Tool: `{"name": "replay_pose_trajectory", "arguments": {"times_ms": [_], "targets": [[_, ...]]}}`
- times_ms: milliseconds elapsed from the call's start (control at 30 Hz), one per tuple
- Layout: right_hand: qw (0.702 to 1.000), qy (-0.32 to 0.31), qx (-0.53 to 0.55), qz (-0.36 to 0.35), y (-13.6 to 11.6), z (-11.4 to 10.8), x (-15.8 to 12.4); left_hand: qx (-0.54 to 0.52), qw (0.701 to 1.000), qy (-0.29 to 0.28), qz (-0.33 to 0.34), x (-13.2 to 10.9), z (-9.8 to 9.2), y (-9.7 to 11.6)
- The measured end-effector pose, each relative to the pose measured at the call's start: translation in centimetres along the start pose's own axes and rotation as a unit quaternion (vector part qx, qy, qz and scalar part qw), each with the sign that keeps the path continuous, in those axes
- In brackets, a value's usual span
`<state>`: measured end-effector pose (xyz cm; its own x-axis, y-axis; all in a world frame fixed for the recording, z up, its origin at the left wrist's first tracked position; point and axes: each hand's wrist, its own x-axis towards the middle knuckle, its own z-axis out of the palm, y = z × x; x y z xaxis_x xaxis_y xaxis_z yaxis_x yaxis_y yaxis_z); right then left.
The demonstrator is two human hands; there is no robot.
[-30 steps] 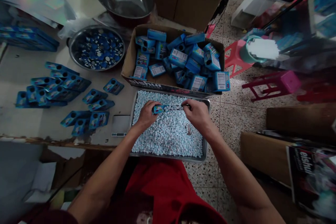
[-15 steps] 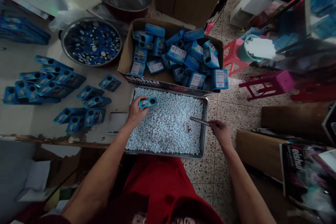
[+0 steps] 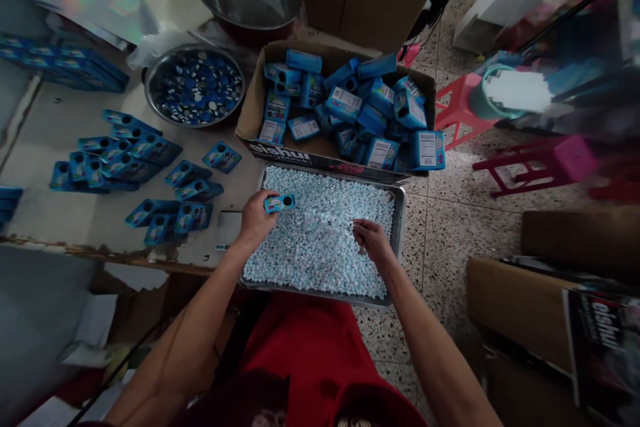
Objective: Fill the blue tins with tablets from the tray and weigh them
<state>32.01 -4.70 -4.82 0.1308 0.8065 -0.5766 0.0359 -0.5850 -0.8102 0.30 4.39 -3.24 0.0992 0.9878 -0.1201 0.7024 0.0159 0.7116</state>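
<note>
My left hand point(image 3: 256, 219) grips a small blue box point(image 3: 279, 203) with a round dark hole in its top, over the left side of a metal tray point(image 3: 399, 227). Small pale blue and white pellets point(image 3: 310, 260) fill this tray. My right hand point(image 3: 371, 238), fingers closed, is above the right half of the pellets, around the handle of a metal scoop point(image 3: 330, 221). Motion smears the scoop, and it blends into the pellets, so its load cannot be made out.
Behind the tray stands a cardboard box point(image 3: 280, 152) of blue boxes. A steel bowl point(image 3: 151, 97) holds blue and silver caps. Several blue boxes point(image 3: 145, 147) stand on the table at left, near a small scale point(image 3: 229, 227). Stools point(image 3: 550, 163) stand on the floor at right.
My right hand has moved left, from the tray's right edge to over the pellets, bringing the scoop toward the blue box. My left hand still holds the box. The view has shifted slightly.
</note>
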Motion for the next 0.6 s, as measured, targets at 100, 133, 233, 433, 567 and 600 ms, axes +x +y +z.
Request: {"name": "replay_pose_trajectory", "arguments": {"times_ms": [100, 133, 233, 433, 567, 600], "targets": [[0.997, -0.03, 0.06, 0.034, -2.8, 0.0, 0.1, -0.005, 1.0, -0.013, 0.012, 0.2, 0.1, 1.0], [0.995, -0.04, 0.081, 0.044, -3.9, 0.3, 0.3, -0.005, 1.0, -0.014, 0.016, 0.3, 0.0, 1.3], [0.992, -0.059, 0.102, 0.04, -7.2, 1.4, 1.0, -0.006, 0.999, -0.024, 0.023, 0.4, 0.0, 2.1], [0.997, -0.046, -0.045, -0.05, -12.2, 2.9, 1.5, -0.019, 0.999, -0.032, 0.032, 0.3, 0.4, 1.6], [0.973, -0.017, -0.199, -0.118, -14.4, 3.5, 1.3, -0.047, 0.998, -0.033, -0.002, 0.3, 0.4, 1.6], [0.965, -0.011, -0.227, -0.132, -14.8, 3.7, 1.2, -0.055, 0.998, -0.033, -0.012, 0.2, 0.4, 1.7]]}}
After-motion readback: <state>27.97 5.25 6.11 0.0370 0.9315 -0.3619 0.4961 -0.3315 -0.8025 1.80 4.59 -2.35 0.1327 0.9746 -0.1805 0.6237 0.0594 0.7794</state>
